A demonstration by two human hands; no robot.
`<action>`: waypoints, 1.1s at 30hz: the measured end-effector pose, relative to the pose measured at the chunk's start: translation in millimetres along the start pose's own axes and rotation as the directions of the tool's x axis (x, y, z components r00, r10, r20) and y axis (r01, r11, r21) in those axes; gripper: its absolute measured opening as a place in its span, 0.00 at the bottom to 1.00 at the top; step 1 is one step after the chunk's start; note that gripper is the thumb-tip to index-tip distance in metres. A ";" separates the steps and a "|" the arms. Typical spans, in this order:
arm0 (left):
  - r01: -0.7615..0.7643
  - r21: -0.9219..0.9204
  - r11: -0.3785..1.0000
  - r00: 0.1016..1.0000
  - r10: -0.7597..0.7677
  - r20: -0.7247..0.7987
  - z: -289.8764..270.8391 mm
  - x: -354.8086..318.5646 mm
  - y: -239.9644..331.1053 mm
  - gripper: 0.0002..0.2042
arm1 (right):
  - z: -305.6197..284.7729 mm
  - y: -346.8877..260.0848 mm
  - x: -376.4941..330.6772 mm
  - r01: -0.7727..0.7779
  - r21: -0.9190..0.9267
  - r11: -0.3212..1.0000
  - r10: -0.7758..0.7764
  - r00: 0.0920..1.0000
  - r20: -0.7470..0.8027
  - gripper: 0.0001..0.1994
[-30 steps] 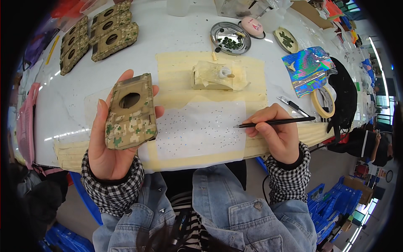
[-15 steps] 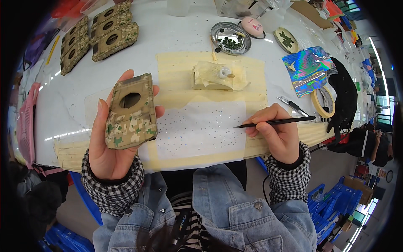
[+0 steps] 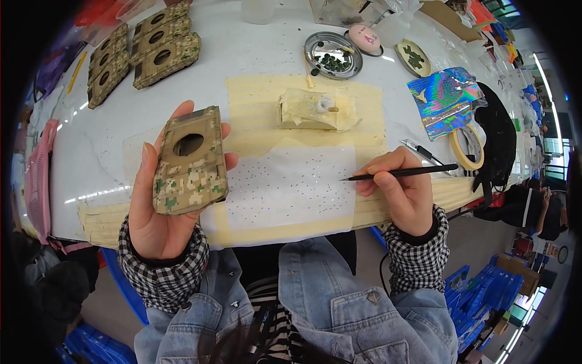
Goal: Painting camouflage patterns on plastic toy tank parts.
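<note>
**Camouflage hull in hand, brush poised**

The left hand (image 3: 159, 206), left of centre in the frame, cradles a camouflage-painted model hull (image 3: 191, 161) with a round hole on top; its grip is closed around the piece, thumb and fingers on the edges. Its pattern looks largely finished. Similar painted hulls (image 3: 142, 51) lie at the upper left of the table (image 3: 254, 45), so several seem done. An unpainted tan piece (image 3: 312, 109) at upper centre appears left to paint. The right hand (image 3: 403, 194) pinches a thin black brush (image 3: 400, 173), its tip over a speckled white sheet (image 3: 285, 188).
</note>
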State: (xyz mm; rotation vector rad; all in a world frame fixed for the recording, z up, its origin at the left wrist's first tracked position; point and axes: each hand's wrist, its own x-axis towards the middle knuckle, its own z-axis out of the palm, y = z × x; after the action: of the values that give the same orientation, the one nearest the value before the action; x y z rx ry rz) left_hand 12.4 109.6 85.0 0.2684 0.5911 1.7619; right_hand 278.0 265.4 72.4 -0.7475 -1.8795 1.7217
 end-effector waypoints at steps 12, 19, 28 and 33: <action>0.033 0.092 0.995 0.996 -0.040 0.074 -3.5 -0.2 1.1 0.29 | 9.3 -28.0 7.3 0.224 0.010 0.975 -0.222 0.970 -0.101 0.06; 0.072 0.217 0.974 0.997 -0.070 -0.018 1.7 -2.7 5.9 0.26 | 49.2 -78.0 35.1 0.421 0.061 0.905 -0.424 0.904 0.056 0.07; 0.117 0.242 0.963 0.993 -0.117 -0.016 5.3 -3.8 7.1 0.25 | 82.4 -72.0 65.1 0.488 -0.009 0.873 -0.474 0.852 0.223 0.06; 0.121 0.236 0.964 0.993 -0.118 -0.029 6.4 -5.3 7.8 0.25 | 89.1 -70.0 63.5 0.443 0.033 0.896 -0.441 0.878 0.185 0.06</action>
State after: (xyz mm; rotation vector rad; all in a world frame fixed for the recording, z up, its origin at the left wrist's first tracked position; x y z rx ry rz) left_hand 10.3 104.8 95.1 0.3780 0.8142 1.5783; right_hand 166.1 239.0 133.0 -0.1327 -1.9912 1.5240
